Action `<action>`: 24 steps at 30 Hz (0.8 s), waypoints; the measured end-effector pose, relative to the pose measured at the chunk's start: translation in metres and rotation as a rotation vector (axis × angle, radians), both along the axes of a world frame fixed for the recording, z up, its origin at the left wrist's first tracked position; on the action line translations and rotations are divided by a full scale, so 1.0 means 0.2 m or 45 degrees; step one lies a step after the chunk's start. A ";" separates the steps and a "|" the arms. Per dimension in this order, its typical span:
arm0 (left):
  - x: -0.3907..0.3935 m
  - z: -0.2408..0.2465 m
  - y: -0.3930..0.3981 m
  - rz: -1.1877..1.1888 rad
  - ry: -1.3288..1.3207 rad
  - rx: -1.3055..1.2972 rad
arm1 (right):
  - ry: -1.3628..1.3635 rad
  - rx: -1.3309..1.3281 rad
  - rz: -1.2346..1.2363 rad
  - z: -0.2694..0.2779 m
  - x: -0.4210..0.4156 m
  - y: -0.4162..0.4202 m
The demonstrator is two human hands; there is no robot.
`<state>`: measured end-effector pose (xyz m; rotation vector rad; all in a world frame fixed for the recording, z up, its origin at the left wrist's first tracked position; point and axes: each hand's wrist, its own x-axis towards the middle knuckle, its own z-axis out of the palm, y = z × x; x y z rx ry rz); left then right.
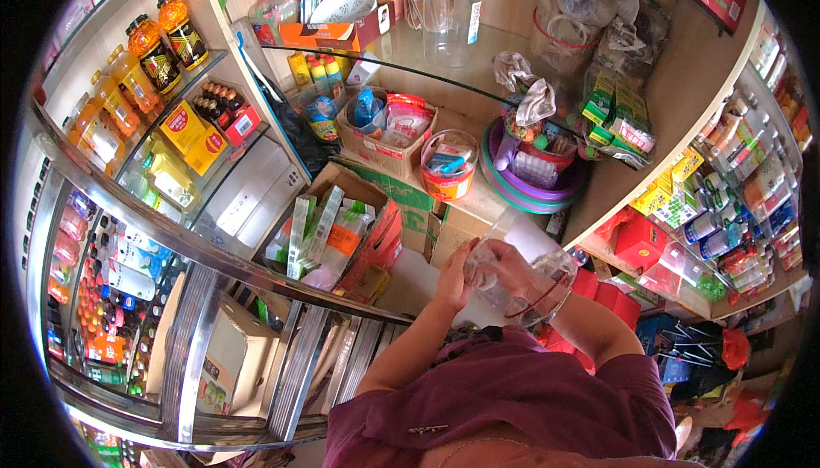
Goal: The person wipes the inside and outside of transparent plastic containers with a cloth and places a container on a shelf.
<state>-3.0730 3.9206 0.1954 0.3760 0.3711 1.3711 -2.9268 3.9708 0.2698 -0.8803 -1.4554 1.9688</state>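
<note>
In front of my chest, my left hand (453, 276) has its fingers around the end of a clear plastic container (554, 263). My right hand (509, 269) shows through or beside the clear plastic, its fingers close to the left hand. A red band and a clear rim cross near my right wrist, so the hand seems to be inside the container. Glare and the see-through wall hide what the right fingers hold. Past my hands, a round tub (448, 167) with packets in it stands on the lower shelf, beside stacked purple and green basins (535, 202).
An open carton (368, 237) of boxed goods stands to the left of my hands. A glass shelf (397, 71) above carries a large clear jar (451, 19). Drink bottles (134, 84) line the left shelves. Red boxes (640, 244) and cans fill the right shelves.
</note>
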 end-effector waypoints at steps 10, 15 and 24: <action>0.11 0.21 -0.07 0.032 -0.459 0.151 | 0.785 -0.734 -0.096 0.25 -0.06 -0.04; -0.04 0.20 -0.06 0.607 1.137 -0.083 | 0.264 0.070 -0.186 0.23 0.03 0.05; 0.07 0.44 -0.08 0.598 0.940 -0.047 | 0.691 -0.408 -0.272 0.27 0.03 -0.10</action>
